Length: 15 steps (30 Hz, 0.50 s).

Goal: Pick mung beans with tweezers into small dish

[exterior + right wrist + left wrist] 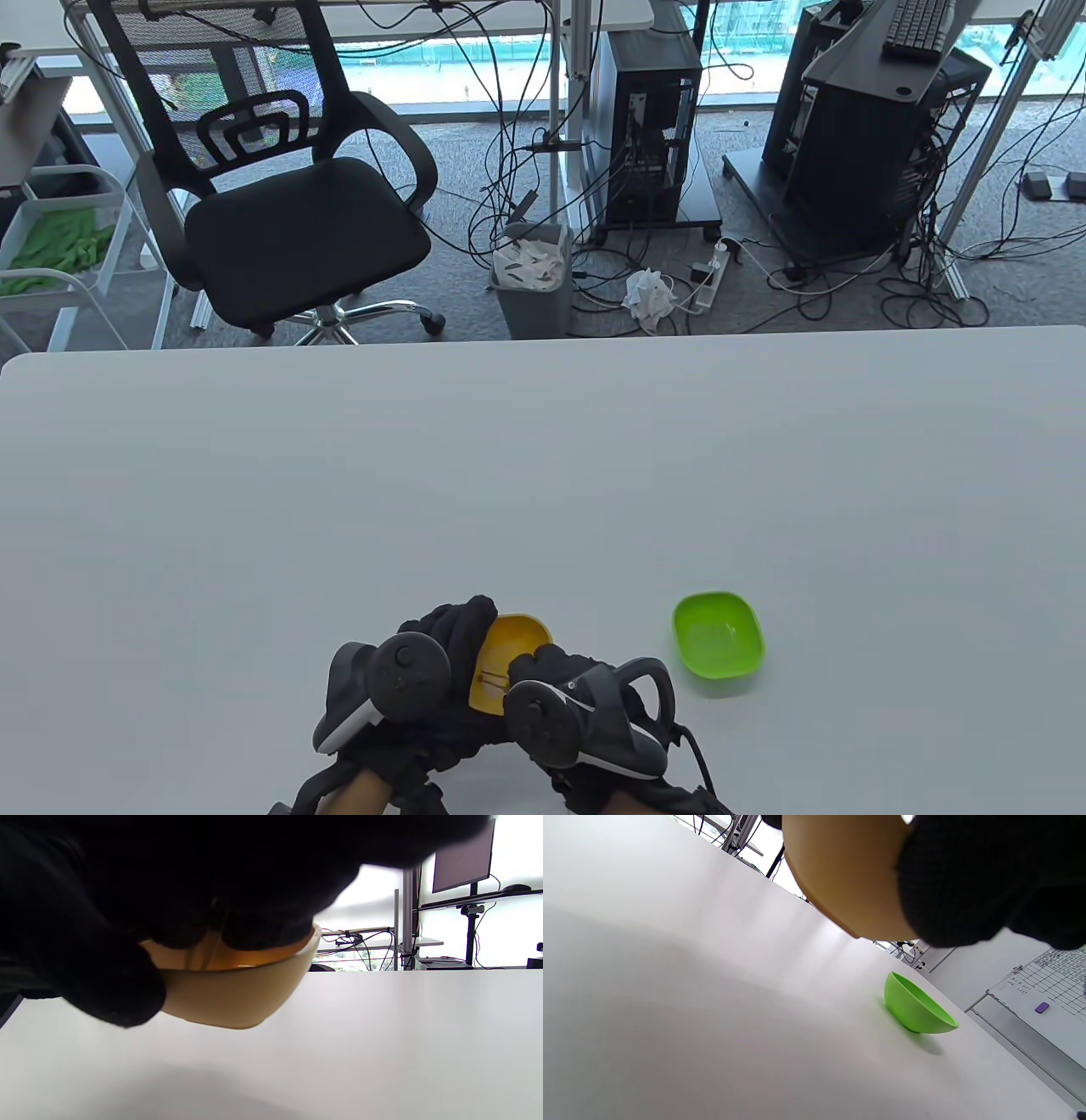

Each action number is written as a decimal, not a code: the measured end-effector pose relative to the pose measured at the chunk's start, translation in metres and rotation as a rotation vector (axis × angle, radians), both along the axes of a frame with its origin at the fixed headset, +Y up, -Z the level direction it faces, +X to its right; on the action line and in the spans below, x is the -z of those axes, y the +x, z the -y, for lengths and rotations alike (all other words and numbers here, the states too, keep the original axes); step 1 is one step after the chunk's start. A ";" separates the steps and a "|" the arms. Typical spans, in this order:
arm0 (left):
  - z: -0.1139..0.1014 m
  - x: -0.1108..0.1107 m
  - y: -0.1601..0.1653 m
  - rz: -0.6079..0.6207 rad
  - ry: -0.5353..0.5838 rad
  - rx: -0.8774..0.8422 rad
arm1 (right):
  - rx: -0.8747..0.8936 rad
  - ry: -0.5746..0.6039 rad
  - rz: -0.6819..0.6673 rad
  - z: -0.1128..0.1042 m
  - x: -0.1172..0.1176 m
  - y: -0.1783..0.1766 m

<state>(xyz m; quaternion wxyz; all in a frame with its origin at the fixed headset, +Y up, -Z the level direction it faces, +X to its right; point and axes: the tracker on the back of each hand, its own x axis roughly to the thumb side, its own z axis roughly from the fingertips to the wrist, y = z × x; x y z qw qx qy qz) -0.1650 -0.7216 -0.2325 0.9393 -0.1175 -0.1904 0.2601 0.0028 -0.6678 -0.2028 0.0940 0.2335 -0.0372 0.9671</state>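
Tweezers [496,677]: pinched in right hand [564,692], tips inside yellow bowl [506,658], beans unseen. Bowl: held off desk [543,475] by left hand [424,671]. Green dish [718,634]: right of right hand. Advice: steady bowl, squeeze lightly, lift slowly.

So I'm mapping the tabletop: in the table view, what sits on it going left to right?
Left hand → yellow dish → right hand → green dish.
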 end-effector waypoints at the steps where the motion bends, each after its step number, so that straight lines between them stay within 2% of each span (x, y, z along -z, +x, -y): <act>1: 0.000 0.000 0.000 0.000 -0.001 0.001 | -0.001 0.000 -0.001 0.000 0.000 0.000; 15: 0.000 0.000 0.000 -0.001 -0.001 0.008 | 0.005 -0.013 0.001 0.003 0.000 0.001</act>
